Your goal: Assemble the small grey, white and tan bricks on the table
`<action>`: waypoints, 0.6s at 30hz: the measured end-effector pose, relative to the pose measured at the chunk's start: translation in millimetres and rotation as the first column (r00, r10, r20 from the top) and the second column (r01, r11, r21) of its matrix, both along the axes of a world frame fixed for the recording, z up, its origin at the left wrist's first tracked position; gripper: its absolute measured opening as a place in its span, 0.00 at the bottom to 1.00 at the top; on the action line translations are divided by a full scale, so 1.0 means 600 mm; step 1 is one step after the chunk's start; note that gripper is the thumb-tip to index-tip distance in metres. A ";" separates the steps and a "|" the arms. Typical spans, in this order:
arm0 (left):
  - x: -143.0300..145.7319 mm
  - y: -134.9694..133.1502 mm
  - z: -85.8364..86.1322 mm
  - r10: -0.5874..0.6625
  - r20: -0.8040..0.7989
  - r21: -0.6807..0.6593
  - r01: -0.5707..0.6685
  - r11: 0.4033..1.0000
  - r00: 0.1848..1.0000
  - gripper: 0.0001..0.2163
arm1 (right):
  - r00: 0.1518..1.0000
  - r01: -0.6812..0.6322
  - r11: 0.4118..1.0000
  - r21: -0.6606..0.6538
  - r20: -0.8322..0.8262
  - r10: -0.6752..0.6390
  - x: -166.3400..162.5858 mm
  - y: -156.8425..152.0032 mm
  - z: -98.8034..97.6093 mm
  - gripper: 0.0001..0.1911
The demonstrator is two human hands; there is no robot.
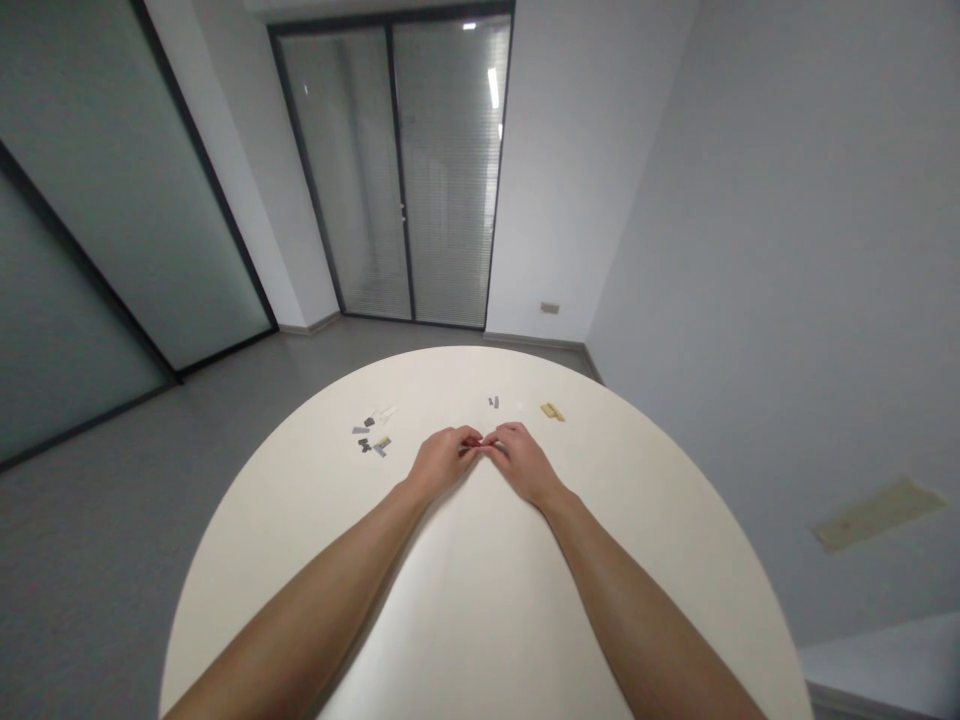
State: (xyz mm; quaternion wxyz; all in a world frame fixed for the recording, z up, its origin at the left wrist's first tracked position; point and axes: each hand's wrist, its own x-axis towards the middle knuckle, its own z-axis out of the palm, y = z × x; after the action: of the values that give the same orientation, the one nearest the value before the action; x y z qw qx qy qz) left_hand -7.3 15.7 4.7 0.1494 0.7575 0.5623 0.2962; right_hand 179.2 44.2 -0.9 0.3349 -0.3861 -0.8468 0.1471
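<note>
Over the far half of a round white table (480, 600), my left hand (442, 460) and my right hand (523, 462) meet at their fingertips. Between the fingers of my left hand shows a small dark red piece (471, 442), mostly covered, so its kind is unclear. My right thumb and index finger are pinched together beside it; whether they grip the same piece is hidden. Just beyond the fingertips lie small grey pieces (495, 402). Farther right are flat tan pieces (553, 411).
Left of my hands lie several small loose pieces: dark ones (364, 445), a grey strip (361, 430) and thin white ones (387, 412). Past the table's curved far edge stand glass doors (442, 180). A grey wall (817, 300) rises on the right.
</note>
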 end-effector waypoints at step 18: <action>0.003 0.004 -0.010 -0.004 0.016 0.012 0.004 1.000 1.000 0.10 | 0.971 -0.177 0.914 -0.366 -0.218 0.101 0.014 0.029 0.002 0.10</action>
State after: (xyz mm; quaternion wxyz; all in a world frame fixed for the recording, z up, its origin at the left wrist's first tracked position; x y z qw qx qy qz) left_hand -5.8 18.1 -1.4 0.1502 0.7571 0.5578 0.3052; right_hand 187.7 61.9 0.4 0.3228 -0.3664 -0.7904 0.3699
